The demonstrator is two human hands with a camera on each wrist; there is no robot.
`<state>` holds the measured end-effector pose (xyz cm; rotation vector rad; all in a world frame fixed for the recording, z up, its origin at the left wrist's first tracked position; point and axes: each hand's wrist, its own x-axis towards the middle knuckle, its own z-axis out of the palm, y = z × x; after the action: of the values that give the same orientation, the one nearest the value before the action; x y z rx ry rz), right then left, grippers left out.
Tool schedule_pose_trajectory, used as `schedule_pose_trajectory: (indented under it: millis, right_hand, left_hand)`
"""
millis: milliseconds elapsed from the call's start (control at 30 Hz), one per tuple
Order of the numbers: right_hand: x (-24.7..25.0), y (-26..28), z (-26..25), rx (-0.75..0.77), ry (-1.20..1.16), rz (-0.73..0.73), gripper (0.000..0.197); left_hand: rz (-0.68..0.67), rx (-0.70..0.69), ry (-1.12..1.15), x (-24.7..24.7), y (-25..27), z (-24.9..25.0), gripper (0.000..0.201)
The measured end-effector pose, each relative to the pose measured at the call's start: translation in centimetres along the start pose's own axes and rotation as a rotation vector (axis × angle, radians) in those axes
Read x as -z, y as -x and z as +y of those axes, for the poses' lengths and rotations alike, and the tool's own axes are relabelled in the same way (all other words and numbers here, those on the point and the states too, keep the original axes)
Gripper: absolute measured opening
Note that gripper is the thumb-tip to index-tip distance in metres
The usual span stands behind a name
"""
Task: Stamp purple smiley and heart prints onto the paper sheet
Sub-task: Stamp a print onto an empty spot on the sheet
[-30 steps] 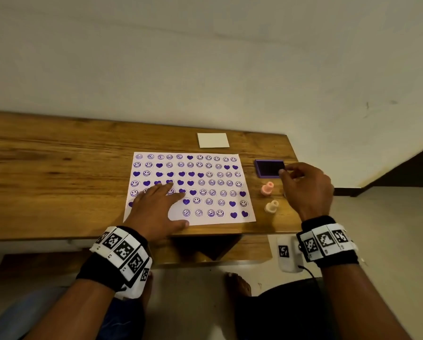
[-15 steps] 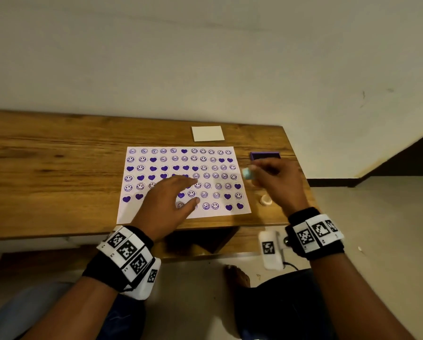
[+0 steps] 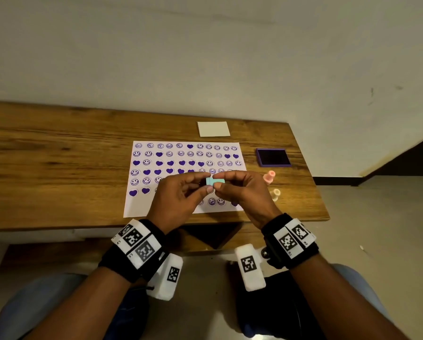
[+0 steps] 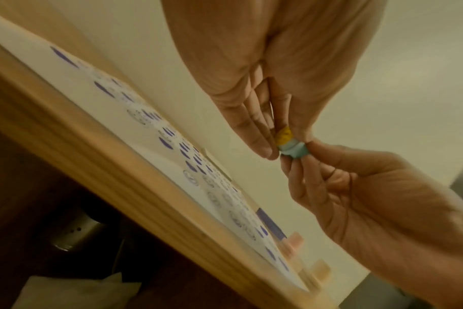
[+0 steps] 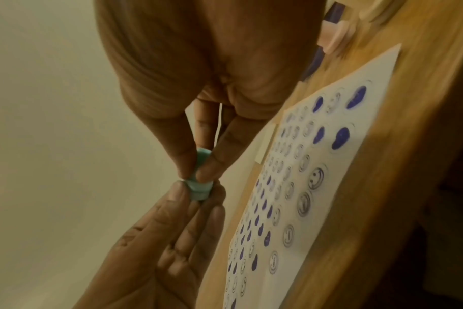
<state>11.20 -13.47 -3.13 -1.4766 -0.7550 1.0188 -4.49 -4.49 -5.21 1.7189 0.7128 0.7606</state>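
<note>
A small teal stamp is held in the air over the lower middle of the paper sheet. My left hand pinches its left end between thumb and forefinger. My right hand pinches the other end. The left wrist view shows the teal stamp with a yellow part toward my left hand, and my right hand below it. In the right wrist view both hands meet on the stamp beside the paper. Rows of purple smileys and hearts cover the sheet; my hands hide part of the lower rows.
A purple ink pad lies open right of the sheet. A pink stamp and a cream stamp stand near the wooden table's right edge. A small white card lies behind the sheet.
My right hand came from the ink pad with the teal stamp to over the sheet. My left hand lifted off the paper and took hold of the stamp's other end.
</note>
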Motion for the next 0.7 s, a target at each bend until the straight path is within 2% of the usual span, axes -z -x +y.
schedule_pose_trajectory:
  millis: [100,200,267,333,400,467,533,700]
  right_hand:
    - [0.8,-0.3,-1.4,0.082,0.134,0.048,0.021]
    - [4.5,-1.4,-3.6,0.140,0.098,0.314,0.016]
    - [7.8,-2.4,-5.1,0.158,0.164,0.454,0.015]
    - [10.8,-4.0,-5.7,0.150,0.454,0.513,0.017]
    - [12.9,-6.1,-5.6,0.100,0.834,0.493,0.018]
    - [14.2,-8.0,-4.6,0.043,1.093,0.415,0.018]
    - [14.5,-9.4,-3.8,-0.021,1.201,0.344,0.019]
    - [13.5,-11.3,-1.3,-0.077,1.393,0.293,0.025]
  left_hand:
    - [0.035,0.090,0.172,0.2,-0.7,-0.1,0.030]
    - [0.142,0.153,0.334,1.7,-1.8,-0.4,0.026]
    - [0.194,0.147,0.262,3.1,-2.4,-1.0,0.029]
    - [0.207,0.101,0.110,3.5,-2.5,-1.5,0.033]
    - [0.203,0.007,-0.030,2.9,-2.0,-1.5,0.034]
    - [0.168,-0.098,-0.164,2.1,-1.5,-1.5,0.033]
    - [0.147,-0.153,-0.238,1.7,-1.4,-1.5,0.033]
    - [0.178,-0.158,-0.241,1.7,-1.5,-1.4,0.033]
